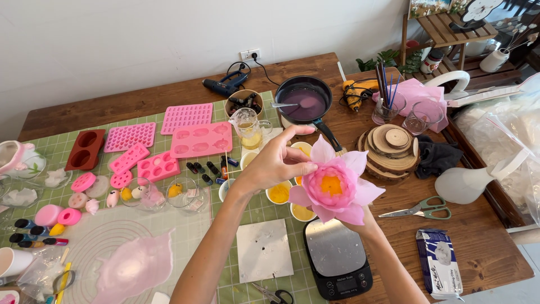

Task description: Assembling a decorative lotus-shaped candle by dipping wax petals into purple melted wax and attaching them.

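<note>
The right hand (364, 220) is under a pink lotus-shaped flower (334, 184) with a yellow centre, holding it up from below; only the wrist and heel of the hand show beneath the petals, so how far its fingers are closed cannot be told. The left hand (277, 160) is at the flower's left side, fingers curled, thumb and fingertips pinching an outer petal (index finger raised above the rest). The flower is held above the wooden table (484, 247), over a cluster of small white cups (279, 193) of yellow liquid and just beyond a black digital scale (338, 256). Behind it stands a dark frying pan (304, 102) of purplish liquid with a spoon in it. To the left, pink silicone moulds (201, 139) lie on a green grid mat (254, 211). To the right sit a stack of wood slices (391, 149), green-handled scissors (419, 210) and a packet of modelling clay (440, 261).
</note>
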